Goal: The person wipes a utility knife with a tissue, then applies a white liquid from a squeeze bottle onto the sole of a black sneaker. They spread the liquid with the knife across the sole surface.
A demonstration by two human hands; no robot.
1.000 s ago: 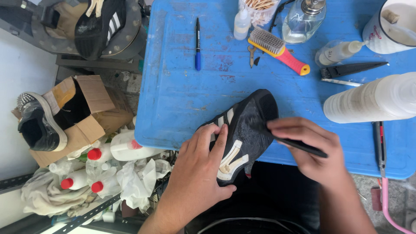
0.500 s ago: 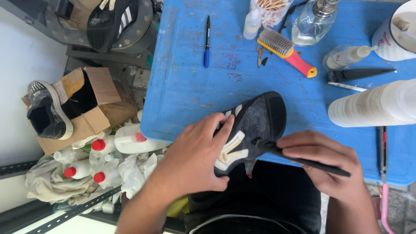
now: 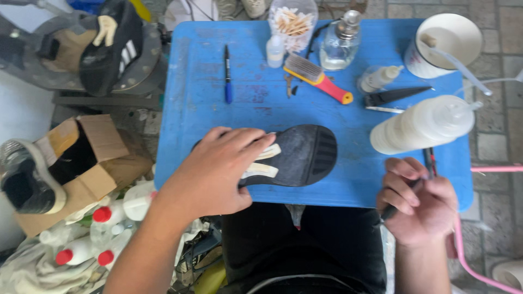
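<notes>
A black shoe [image 3: 302, 155] with cream stripes lies on its side on the blue table [image 3: 256, 111], sole facing up. My left hand [image 3: 220, 169] rests flat on the shoe's heel end and presses it to the table. My right hand [image 3: 419, 201] is off the shoe at the table's near right edge, closed around a thin dark tool [image 3: 395, 207] whose tip points down toward my lap.
On the table lie a blue pen [image 3: 227, 81], a brush with a red handle [image 3: 318, 78], a glass bottle [image 3: 340, 46], a large white squeeze bottle [image 3: 422, 124], a white bucket [image 3: 447, 41] and black scissors [image 3: 395, 97]. Left of the table stand a cardboard box [image 3: 81, 163] and red-capped bottles [image 3: 103, 228].
The shoe has been laid flatter on the table. My right hand with the dark tool has drawn away from the shoe to the right edge. The view has shifted.
</notes>
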